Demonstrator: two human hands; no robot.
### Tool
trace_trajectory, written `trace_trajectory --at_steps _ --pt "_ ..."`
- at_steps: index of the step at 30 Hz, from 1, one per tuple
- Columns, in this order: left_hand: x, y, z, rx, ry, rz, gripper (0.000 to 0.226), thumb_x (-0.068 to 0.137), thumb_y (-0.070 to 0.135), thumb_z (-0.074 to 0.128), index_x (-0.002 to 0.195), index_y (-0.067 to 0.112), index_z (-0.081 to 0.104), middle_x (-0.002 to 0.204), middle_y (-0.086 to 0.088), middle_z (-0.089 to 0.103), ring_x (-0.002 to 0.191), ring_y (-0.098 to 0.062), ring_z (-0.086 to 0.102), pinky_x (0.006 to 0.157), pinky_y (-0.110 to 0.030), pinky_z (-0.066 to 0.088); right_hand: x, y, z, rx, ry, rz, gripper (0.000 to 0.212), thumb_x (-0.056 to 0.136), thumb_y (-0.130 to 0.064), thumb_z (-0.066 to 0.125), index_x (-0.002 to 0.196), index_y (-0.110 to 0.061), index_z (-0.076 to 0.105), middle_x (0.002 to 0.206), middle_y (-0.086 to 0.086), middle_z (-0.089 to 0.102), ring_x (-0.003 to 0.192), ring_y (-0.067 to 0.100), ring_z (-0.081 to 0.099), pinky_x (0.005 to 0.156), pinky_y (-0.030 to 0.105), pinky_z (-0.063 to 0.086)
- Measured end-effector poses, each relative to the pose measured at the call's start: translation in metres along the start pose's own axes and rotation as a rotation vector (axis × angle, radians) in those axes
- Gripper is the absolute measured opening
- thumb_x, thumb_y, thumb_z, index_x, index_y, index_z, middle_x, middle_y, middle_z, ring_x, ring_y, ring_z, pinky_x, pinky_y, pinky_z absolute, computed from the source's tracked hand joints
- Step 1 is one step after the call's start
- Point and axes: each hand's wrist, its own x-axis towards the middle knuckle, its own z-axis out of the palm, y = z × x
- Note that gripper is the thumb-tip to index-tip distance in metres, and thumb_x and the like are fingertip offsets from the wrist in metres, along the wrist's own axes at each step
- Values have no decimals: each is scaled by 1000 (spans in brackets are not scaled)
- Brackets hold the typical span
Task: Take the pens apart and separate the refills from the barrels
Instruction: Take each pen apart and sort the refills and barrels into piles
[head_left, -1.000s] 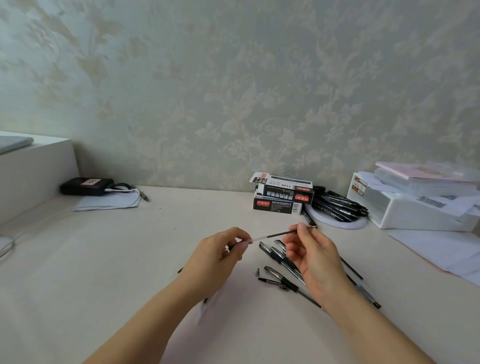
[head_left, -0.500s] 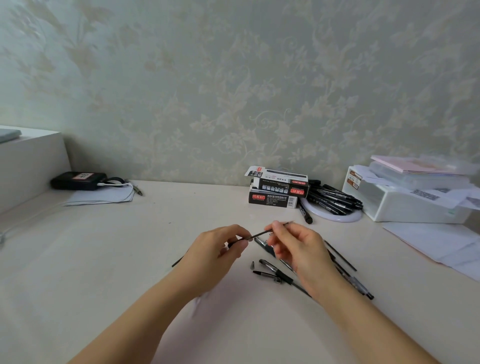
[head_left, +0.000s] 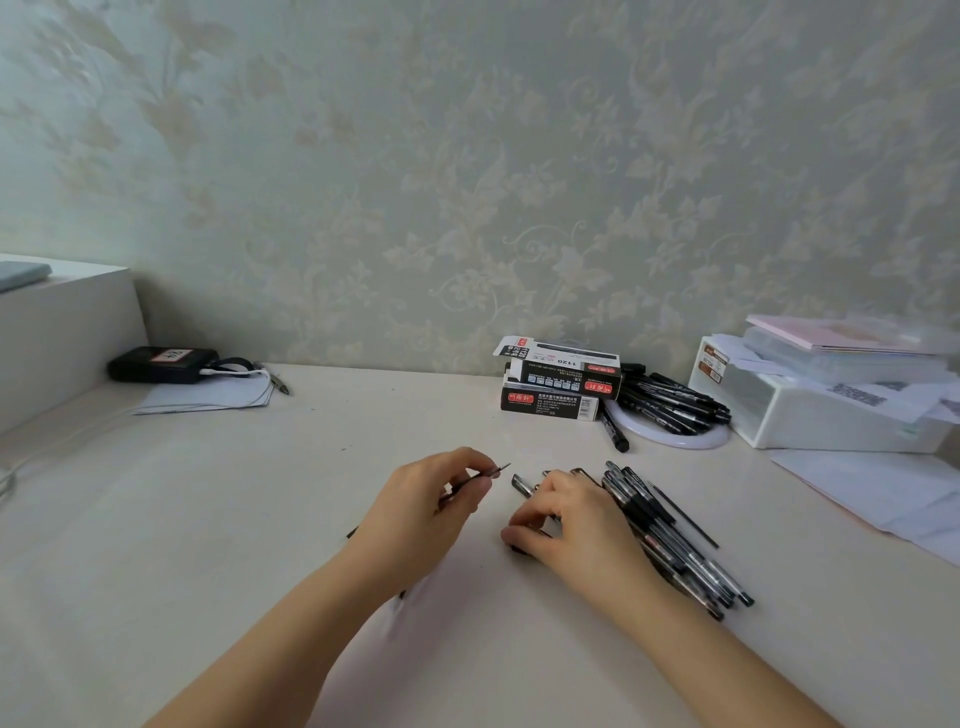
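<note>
My left hand (head_left: 431, 514) pinches a thin dark refill (head_left: 500, 470) whose tip pokes out to the right of my fingers. Its other end shows below my wrist. My right hand (head_left: 566, 525) rests low on the table, thumb and fingers closed around a small dark pen piece (head_left: 517, 548). A pile of black pens and barrels (head_left: 675, 540) lies just right of that hand, partly hidden under it. A loose refill (head_left: 685, 517) lies along the pile's right side. A pen cap (head_left: 521, 483) sits between my hands.
Two stacked pen boxes (head_left: 561, 384) stand by the wall, next to a white round dish (head_left: 685, 441) heaped with black pens. A white box (head_left: 810, 415) with papers is at the right, loose sheets (head_left: 883, 493) before it. A black device (head_left: 161, 364) sits far left.
My right hand let go of the refill's far end and dropped to the table onto the pen pieces. My left hand still holds the refill, now lower.
</note>
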Motion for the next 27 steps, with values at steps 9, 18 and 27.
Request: trace_trajectory --at_steps 9,18,27 --pt "-2 -1 1 61 -43 34 14 96 28 52 104 32 64 73 20 57 70 3 53 63 -7 37 6 -2 -14 822 245 290 4 88 -16 70 86 -18 74 78 -4 76 67 0 66 64 11 50" --pt "-2 -1 3 58 -61 83 12 95 30 55 101 36 64 73 26 56 68 0 53 61 -7 36 4 -7 -6 824 74 198 8 89 -9 68 89 -15 73 78 1 76 67 5 64 65 14 50" --pt "-4 3 6 83 -48 136 3 93 34 58 95 34 61 73 18 58 66 -6 52 58 -11 35 3 -4 -11 624 7 101 7 90 -26 69 84 -23 70 73 -4 72 68 6 65 66 14 49"
